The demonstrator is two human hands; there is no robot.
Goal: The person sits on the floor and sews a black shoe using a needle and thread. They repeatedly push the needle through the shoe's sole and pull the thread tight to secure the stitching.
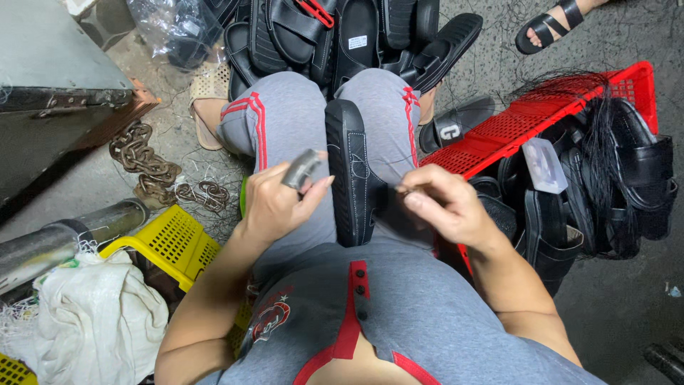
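Grey concrete floor (pixel 627 299), littered with thread scraps, fills what I see from the head camera. Upper left of the frame: a grey metal box (pixel 50 78). Right of it, a rusty chain (pixel 153 167) lies coiled on the floor. Lower left: a metal pipe (pixel 57 242), a white sack (pixel 92 321) and a yellow crate (pixel 171 242).

Centre: I see grey trousers (pixel 285 114) with red stripes, knees apart. My left hand (pixel 274 203) sits left of centre, fingers curled shut around a small grey tool (pixel 303 170); what kind of tool, I cannot tell. Just right of it, a black sole (pixel 353 175) with white stitching stands on edge on the lap, between the knees, toe pointing to the top of the frame.

My right hand (pixel 445 207) is right of centre, touching the sole's right side. Thumb and fingertips are pinched together on something thin and dark; too small to identify.

Top centre, beyond the knees: a heap of black sandals (pixel 356 36). Upper right: another person's foot (pixel 552 25) in a black sandal. Right: a red crate (pixel 527 117) holding more black sandals, with a bundle of black thread (pixel 595 107) draped over it and a small clear plastic piece (pixel 545 164) on top.
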